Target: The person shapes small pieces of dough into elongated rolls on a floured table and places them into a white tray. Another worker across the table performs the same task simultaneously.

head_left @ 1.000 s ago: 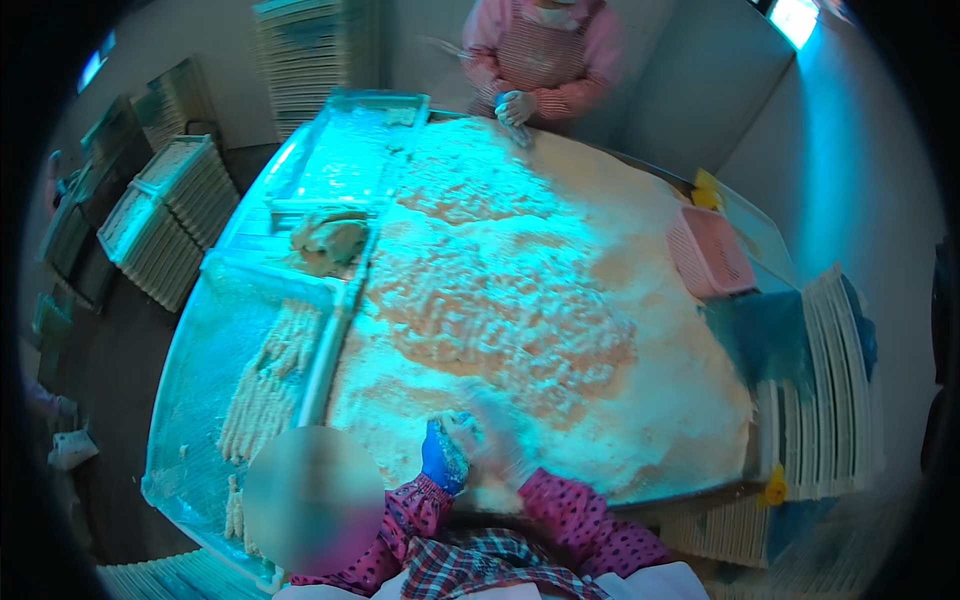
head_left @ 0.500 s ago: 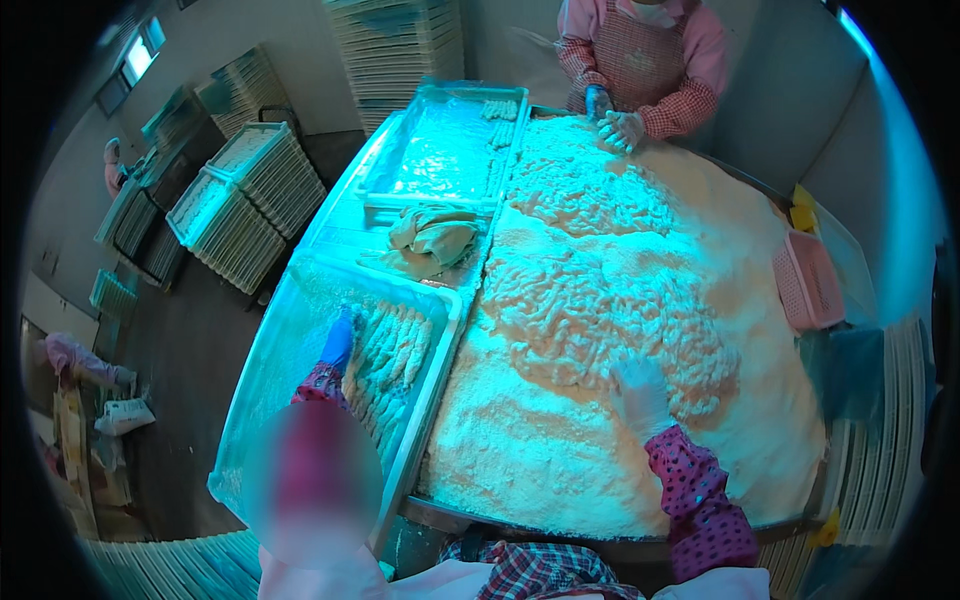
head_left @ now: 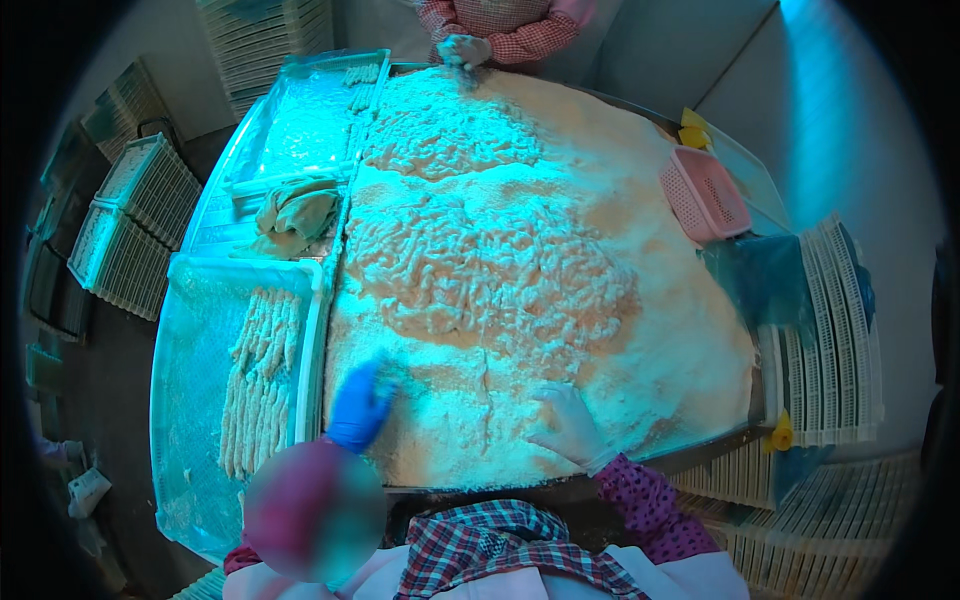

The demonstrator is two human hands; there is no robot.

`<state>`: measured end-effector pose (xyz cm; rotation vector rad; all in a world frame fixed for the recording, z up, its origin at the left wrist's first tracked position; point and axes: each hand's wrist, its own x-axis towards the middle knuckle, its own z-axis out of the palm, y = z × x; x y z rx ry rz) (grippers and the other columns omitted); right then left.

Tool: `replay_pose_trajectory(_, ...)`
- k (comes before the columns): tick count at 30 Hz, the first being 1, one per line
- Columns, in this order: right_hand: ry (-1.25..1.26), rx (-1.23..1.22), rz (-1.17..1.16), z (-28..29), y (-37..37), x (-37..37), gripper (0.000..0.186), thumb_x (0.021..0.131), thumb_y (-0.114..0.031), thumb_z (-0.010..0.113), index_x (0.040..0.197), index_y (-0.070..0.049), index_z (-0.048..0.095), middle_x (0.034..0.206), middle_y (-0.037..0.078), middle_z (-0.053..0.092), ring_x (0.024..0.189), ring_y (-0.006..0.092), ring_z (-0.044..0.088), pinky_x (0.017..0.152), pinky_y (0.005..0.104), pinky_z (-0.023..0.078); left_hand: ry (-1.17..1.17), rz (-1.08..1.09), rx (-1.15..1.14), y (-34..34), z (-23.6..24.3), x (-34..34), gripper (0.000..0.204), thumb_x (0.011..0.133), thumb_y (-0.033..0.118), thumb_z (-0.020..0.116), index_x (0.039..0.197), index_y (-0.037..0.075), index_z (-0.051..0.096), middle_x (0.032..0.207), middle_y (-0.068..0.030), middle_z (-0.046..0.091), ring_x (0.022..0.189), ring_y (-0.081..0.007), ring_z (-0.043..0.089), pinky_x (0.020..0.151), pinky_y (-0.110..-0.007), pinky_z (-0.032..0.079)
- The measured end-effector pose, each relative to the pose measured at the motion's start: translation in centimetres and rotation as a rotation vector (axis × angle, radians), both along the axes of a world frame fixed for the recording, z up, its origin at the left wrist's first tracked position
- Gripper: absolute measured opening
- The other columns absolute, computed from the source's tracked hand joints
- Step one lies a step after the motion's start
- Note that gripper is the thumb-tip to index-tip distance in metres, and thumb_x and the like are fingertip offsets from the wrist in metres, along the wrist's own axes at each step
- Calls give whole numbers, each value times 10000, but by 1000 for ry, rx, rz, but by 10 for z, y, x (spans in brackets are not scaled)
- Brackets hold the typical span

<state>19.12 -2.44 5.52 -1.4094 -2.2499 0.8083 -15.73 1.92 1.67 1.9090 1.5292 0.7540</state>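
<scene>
My left hand (head_left: 362,408), in a blue glove, hovers over or just touches the white powder near the table's left side; its fingers are smeared by motion. My right hand (head_left: 572,425), in a white glove, rests on the powder (head_left: 450,440) by the near edge, fingers stretched out and thumb apart. Beyond both hands lies a broad heap of powder-coated pale strips (head_left: 480,260). To my left, a shallow tray (head_left: 185,400) holds rows of similar pale strips (head_left: 258,400) laid side by side along its right part.
Behind the near tray are a crumpled cloth (head_left: 295,215) and another tray (head_left: 300,130). Opposite me, a co-worker's gloved hands (head_left: 464,50) are together over the far edge. A pink basket (head_left: 705,195) stands at right, with stacked trays (head_left: 835,330) beyond it.
My left hand has left the tray of strips and moved right, over the powder. My right hand has drawn back from the heap toward the near edge. The view has shifted right.
</scene>
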Motion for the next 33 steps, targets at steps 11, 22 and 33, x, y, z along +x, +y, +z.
replay_pose_trajectory(11,-73,351,-551,-17,-33,82,281,730,-30,562,1004,-90,581,1021,108,577,969,310,530,825,410,432,420,-445,309,-35,-23,159,505,804,125,543,1298,156,444,1262,-98,503,1053,-262,546,793,-389,475)
replay_pose_trajectory(22,302,370,-548,4,-7,38,339,857,-148,521,1187,-69,533,1206,154,533,1153,317,472,984,406,355,-771,-86,-832,-26,-8,216,485,885,263,564,1319,97,425,1280,-97,481,1089,-238,500,880,-375,431)
replay_pose_trajectory(33,92,349,-241,-24,-19,-57,490,950,-332,317,1341,-55,417,1434,177,310,1370,352,175,1111,465,38,-2517,45,322,-66,-1,278,579,922,73,438,1445,91,190,1464,-113,261,1332,-270,282,1052,-371,307)
